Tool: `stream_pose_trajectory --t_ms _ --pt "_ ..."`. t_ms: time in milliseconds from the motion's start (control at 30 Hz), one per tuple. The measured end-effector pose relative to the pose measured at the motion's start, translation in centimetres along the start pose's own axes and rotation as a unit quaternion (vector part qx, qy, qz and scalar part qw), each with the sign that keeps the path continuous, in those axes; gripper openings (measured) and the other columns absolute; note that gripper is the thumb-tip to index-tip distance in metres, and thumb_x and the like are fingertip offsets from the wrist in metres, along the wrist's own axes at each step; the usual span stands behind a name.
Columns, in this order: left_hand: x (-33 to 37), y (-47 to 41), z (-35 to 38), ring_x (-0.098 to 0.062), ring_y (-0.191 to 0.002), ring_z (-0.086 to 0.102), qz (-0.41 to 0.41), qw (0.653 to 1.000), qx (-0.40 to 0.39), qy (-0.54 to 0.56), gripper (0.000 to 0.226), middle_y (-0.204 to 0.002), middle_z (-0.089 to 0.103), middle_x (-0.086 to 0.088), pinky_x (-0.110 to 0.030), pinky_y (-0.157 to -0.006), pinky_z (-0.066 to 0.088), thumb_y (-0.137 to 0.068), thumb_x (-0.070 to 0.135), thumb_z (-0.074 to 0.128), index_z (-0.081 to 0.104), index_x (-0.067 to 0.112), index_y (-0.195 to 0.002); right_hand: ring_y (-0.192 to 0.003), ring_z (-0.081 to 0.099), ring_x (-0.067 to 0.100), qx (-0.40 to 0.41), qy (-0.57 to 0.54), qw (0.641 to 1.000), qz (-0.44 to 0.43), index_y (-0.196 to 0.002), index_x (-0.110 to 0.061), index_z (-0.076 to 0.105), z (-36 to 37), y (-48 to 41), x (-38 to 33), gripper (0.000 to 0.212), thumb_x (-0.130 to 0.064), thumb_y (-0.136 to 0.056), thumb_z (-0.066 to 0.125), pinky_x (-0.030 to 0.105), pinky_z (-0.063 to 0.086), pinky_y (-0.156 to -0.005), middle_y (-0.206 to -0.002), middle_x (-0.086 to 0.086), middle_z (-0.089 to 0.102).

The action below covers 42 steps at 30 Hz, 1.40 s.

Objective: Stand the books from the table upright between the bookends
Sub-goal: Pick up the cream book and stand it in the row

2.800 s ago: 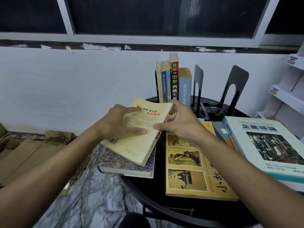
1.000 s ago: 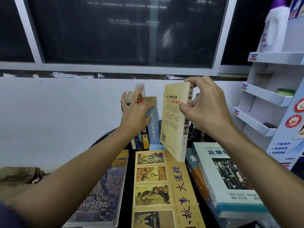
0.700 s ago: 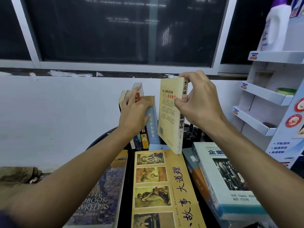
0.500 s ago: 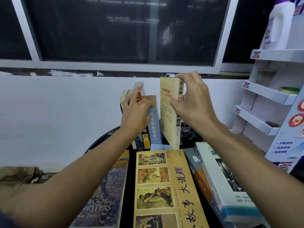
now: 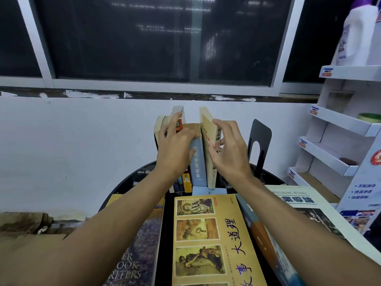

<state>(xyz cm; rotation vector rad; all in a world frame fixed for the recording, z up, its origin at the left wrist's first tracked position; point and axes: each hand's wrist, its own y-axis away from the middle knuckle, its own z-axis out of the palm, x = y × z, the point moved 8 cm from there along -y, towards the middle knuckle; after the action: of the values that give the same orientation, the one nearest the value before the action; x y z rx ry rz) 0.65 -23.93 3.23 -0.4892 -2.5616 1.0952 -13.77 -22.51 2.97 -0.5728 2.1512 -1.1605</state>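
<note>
Right hand (image 5: 228, 153) pinching yellow book (image 5: 206, 124), bookend (image 5: 260, 132) beside

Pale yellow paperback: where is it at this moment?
Head view: the pale yellow paperback stands upright at the back of the table, held by the right hand, beside the blue-grey book ending the standing row, left of the black bookend.
</note>
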Motion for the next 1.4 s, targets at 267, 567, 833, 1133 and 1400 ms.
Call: stream_pose_trajectory --t_ms 267,567,833,1133,1400 --pt "-0.3 -0.1 0.6 -0.028 -0.154 0.015 0.008 1.000 0.000 -0.012 0.036 -0.131 0.067 -0.002 -0.047 -0.115 0.020 -0.081 0.022 0.081 0.071 0.021 -0.116 -0.091 0.064 0.014 0.004 -0.013 1.000 0.017 -0.139 -0.014 0.051 1.6 -0.1 1.6 0.055 -0.004 -0.088 0.070 0.024 0.056 -0.080 -0.129 0.000 0.050" --pt "-0.3 -0.1 0.6 -0.027 -0.154 0.014 0.010 1.000 -0.001 -0.006 0.038 -0.132 0.066 0.000 -0.047 -0.115 0.020 -0.081 0.022 0.081 0.070 0.023 -0.118 -0.084 0.061 0.008 -0.001 -0.016 0.999 0.032 -0.139 -0.015 0.051 2.6 0.0 2.6 0.055 -0.004 -0.088 0.069 0.024 0.054 -0.082 -0.130 -0.001 0.049" --pt "-0.3 -0.2 0.7 -0.026 -0.154 0.012 0.005 1.000 -0.001 0.004 0.038 -0.134 0.065 0.000 -0.046 -0.116 0.018 -0.081 0.023 0.081 0.070 0.024 -0.118 -0.076 0.063 0.008 -0.021 -0.025 0.998 0.054 -0.141 -0.021 0.049 3.0 0.8 3.0 0.056 -0.008 -0.090 0.070 0.031 0.058 -0.077 -0.127 -0.004 0.045" --pt "-0.1 0.0 0.2 -0.028 -0.154 0.013 0.002 1.000 -0.002 0.022 0.037 -0.138 0.062 -0.006 -0.049 -0.115 0.020 -0.080 0.018 0.082 0.071 0.021 -0.116 -0.092 0.059 0.013 -0.203 -0.078 0.973 0.073 -0.154 -0.042 0.025 3.6 1.1 3.6 0.079 -0.004 -0.094 0.061 0.028 0.058 -0.079 -0.120 -0.010 0.041" --pt "0.1 0.1 -0.1 -0.029 -0.154 0.016 -0.006 1.000 0.003 0.019 0.038 -0.141 0.060 -0.010 -0.051 -0.114 0.024 -0.078 0.017 0.084 0.072 0.022 -0.114 -0.093 0.058 -0.012 -0.252 -0.058 0.963 0.078 -0.154 -0.046 0.018 3.9 1.0 4.2 0.086 0.000 -0.096 0.062 -0.001 0.043 -0.071 -0.137 -0.005 0.046"
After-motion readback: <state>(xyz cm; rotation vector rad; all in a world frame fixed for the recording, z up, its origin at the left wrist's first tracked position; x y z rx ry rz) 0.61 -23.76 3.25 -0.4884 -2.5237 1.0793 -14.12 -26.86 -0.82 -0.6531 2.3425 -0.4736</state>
